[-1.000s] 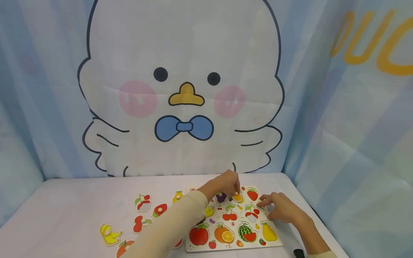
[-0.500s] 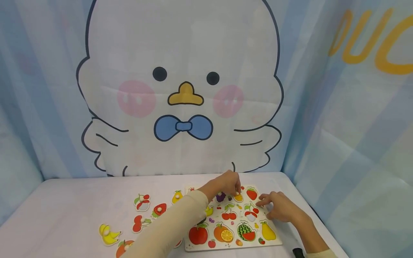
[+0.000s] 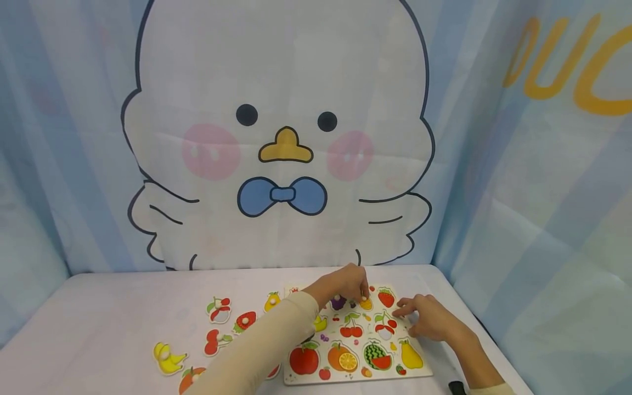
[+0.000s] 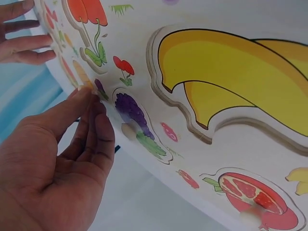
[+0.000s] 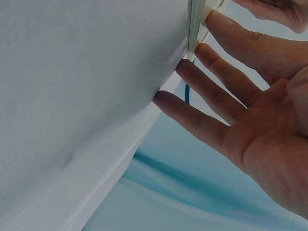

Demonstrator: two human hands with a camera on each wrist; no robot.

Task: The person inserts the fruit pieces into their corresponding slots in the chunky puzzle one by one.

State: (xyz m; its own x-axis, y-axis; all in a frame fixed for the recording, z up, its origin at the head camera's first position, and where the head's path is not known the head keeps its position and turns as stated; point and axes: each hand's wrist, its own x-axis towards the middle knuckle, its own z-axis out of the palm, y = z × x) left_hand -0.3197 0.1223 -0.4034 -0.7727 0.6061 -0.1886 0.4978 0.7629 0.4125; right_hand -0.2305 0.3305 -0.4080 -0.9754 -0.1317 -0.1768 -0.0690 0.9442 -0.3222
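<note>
A white fruit puzzle board (image 3: 355, 346) lies on the table. Over its far side my left hand (image 3: 349, 281) pinches the knob of a yellow-orange fruit puzzle piece (image 3: 366, 304); in the left wrist view the thumb and fingers of that hand (image 4: 62, 144) meet on the knob, and the piece (image 4: 83, 74) lies at its slot, partly covered. A grape piece (image 4: 134, 118) with a knob sits beside it. My right hand (image 3: 428, 318) rests at the board's right edge. In the right wrist view its spread fingers (image 5: 226, 72) touch the board's side (image 5: 195, 24) and the tablecloth.
Loose knobbed pieces lie left of the board: a banana (image 3: 169, 359), cherries (image 3: 215, 342), a strawberry (image 3: 244, 321), a pear (image 3: 271, 301) and an orange (image 3: 190, 379). My left sleeve (image 3: 266, 343) hides part of the board. A black object (image 3: 457, 388) lies near the right forearm.
The yellow-orange piece has shifted very slightly to the right under my left fingers. My right hand stays where it was.
</note>
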